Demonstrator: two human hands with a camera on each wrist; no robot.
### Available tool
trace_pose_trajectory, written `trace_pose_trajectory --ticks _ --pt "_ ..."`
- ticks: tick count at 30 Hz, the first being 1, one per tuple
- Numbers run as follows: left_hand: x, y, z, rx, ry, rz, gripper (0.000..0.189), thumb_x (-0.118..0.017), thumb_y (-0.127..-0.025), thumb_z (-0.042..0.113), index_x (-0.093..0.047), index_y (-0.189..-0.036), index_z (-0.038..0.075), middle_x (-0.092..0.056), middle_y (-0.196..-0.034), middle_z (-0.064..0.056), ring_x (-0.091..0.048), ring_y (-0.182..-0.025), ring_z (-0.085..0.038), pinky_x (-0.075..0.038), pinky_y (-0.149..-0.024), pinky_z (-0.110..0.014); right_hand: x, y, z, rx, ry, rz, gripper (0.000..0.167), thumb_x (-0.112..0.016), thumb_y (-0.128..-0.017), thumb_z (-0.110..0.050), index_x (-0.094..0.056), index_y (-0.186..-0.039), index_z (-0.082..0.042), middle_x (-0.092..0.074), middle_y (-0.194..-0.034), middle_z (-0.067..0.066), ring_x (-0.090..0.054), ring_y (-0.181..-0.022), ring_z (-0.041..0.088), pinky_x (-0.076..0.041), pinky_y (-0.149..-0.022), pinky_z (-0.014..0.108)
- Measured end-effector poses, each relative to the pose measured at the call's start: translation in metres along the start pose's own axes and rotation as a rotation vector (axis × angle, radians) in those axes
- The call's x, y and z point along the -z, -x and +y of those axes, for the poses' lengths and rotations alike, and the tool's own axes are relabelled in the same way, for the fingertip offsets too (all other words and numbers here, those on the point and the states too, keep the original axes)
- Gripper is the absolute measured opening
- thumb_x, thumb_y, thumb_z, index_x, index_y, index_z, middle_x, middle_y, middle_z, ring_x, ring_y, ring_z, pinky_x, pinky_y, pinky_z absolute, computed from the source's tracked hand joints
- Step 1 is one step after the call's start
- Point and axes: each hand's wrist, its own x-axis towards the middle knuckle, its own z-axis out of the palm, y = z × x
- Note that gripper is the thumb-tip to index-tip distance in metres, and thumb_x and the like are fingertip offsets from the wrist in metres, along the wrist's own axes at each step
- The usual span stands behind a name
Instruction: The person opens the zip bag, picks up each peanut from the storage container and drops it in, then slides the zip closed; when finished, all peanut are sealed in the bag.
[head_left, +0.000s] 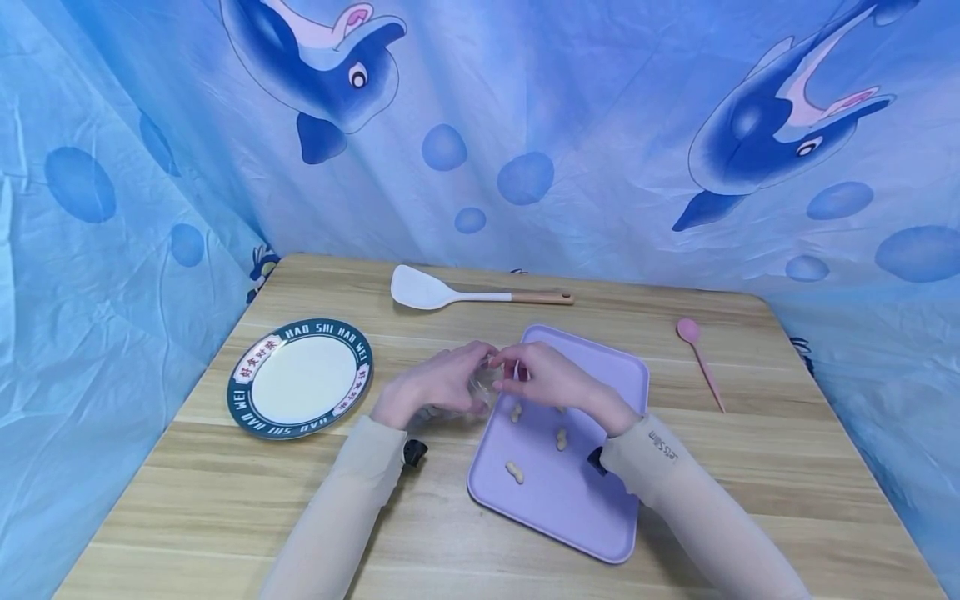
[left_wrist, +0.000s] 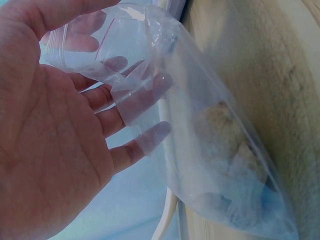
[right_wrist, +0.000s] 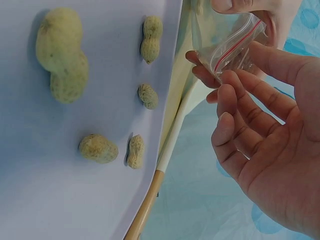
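Observation:
A clear plastic zip-lock bag [head_left: 483, 383] is between the two hands, just over the tray's left edge. My left hand [head_left: 442, 379] holds it from the left, thumb on one side and fingers spread behind the film. In the left wrist view, peanuts [left_wrist: 222, 130] lie in the bottom of the bag. At the bag's mouth, beside the red zip line [right_wrist: 235, 45], my right hand [head_left: 551, 375] pinches the edge between thumb and fingertips. Several peanuts [head_left: 514, 472] lie apart on the purple tray [head_left: 555, 512], beneath my right hand.
To the left is a white plate with a dark green rim [head_left: 300, 425]. A white spatula with a wooden handle [head_left: 480, 296] lies along the back of the table. On the right rests a pink spoon [head_left: 697, 354]. Blue dolphin-print cloth [head_left: 600, 125] hangs behind.

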Motion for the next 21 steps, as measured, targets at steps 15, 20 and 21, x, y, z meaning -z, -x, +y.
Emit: trace_pose_trajectory --ticks 15,20,21 --pt "-0.002 0.001 -0.001 0.025 0.009 0.006 0.086 -0.085 -0.072 0.025 -0.043 -0.146 0.01 -0.055 -0.137 -0.009 -0.054 -0.123 -0.026 -0.044 -0.104 -0.045 0.017 0.019 0.012 -0.038 0.036 0.047 0.03 -0.072 -0.091 -0.011 -0.068 -0.119 0.0 -0.064 -0.084 -0.004 -0.061 -0.073 0.015 -0.051 -0.065 0.028" --pt "-0.001 0.002 0.0 0.032 0.018 0.008 0.086 -0.085 -0.072 0.024 -0.043 -0.146 0.01 -0.055 -0.137 -0.009 -0.054 -0.123 -0.026 -0.044 -0.104 -0.044 0.024 0.03 0.023 -0.056 0.046 0.045 0.03 -0.073 -0.09 -0.01 -0.068 -0.116 0.003 -0.065 -0.083 -0.003 -0.061 -0.072 0.016 -0.052 -0.068 0.029" --pt "-0.001 0.002 0.0 0.033 0.021 0.008 0.085 -0.084 -0.072 0.024 -0.043 -0.146 0.01 -0.055 -0.137 -0.009 -0.054 -0.123 -0.027 -0.044 -0.104 -0.044 0.024 0.033 0.026 -0.054 0.05 0.044 0.029 -0.073 -0.09 -0.01 -0.068 -0.115 0.004 -0.065 -0.082 -0.003 -0.061 -0.071 0.015 -0.052 -0.068 0.029"
